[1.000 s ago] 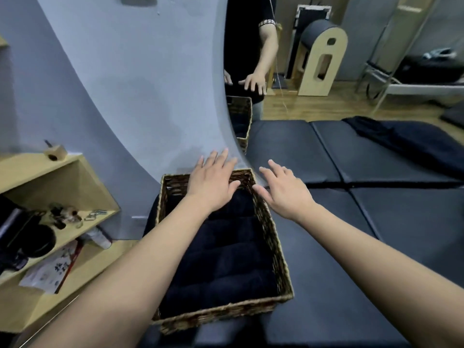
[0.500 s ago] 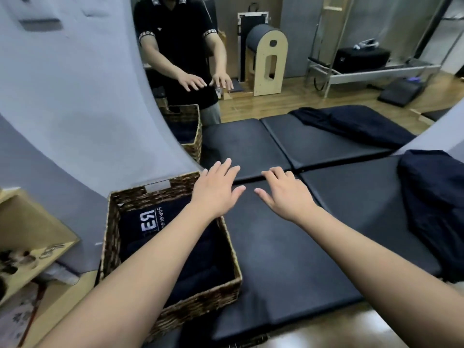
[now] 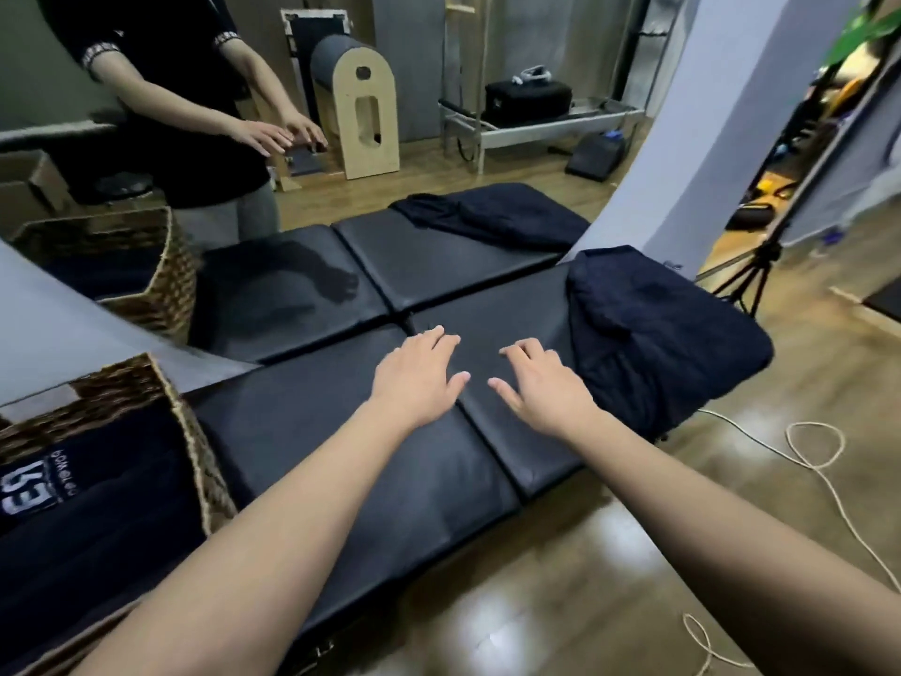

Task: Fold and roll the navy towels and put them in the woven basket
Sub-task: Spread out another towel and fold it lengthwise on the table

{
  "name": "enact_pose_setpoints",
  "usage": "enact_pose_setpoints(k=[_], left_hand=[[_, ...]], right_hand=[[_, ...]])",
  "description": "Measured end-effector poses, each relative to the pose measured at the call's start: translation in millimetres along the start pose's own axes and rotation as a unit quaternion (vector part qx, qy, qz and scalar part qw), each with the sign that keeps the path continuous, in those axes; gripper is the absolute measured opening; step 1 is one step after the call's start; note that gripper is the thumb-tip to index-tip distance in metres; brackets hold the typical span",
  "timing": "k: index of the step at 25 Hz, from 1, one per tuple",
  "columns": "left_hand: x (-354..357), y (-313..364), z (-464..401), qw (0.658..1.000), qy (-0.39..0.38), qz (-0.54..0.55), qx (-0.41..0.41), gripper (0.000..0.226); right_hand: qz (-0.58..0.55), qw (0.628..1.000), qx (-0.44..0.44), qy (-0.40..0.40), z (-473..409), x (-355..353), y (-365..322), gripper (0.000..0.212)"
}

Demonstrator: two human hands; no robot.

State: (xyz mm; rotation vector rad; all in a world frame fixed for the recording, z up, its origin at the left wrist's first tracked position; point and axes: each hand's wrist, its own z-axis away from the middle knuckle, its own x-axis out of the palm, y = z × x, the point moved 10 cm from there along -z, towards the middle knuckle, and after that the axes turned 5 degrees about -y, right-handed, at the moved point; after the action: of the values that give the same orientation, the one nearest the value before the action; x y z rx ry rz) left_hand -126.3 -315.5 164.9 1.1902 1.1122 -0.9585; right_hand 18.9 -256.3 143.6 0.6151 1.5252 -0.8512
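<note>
Hands, left hand [image 3: 417,378] and right hand [image 3: 541,387], hover with fingers spread, holding nothing, probably reaching for the crumpled navy towel [image 3: 653,329] just right of them.

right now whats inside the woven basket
The woven basket holds dark navy towels, the top one showing a white printed logo. The bottom of the basket and how many towels there are is hidden.

Woven basket [image 3: 195,461]; seemingly leatherette mat [image 3: 370,461].
</note>
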Motion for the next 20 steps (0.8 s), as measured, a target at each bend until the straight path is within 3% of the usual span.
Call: enact_pose_setpoints(k=[4,8,16,20], left_hand=[[29,98,-32,0.998,-0.033,-0.003,0.062,0.057],[48,150,-69,0.994,-0.055,-0.004,0.095,0.052],[112,229,-169,0.986,-0.099,0.029,0.133,0.048],[150,239,-239,0.982,-0.145,0.07,0.097,0.045]], right_hand=[[-0.042,0.997,0.069,0.003,30,-8,93,0.055],[-0.091,0.987,0.133,0.016,52,-8,160,0.053],[-0.189,0.957,0.221,0.011,46,23,287,0.048],[-0.226,0.942,0.249,0.001,0,36,341,0.037]])
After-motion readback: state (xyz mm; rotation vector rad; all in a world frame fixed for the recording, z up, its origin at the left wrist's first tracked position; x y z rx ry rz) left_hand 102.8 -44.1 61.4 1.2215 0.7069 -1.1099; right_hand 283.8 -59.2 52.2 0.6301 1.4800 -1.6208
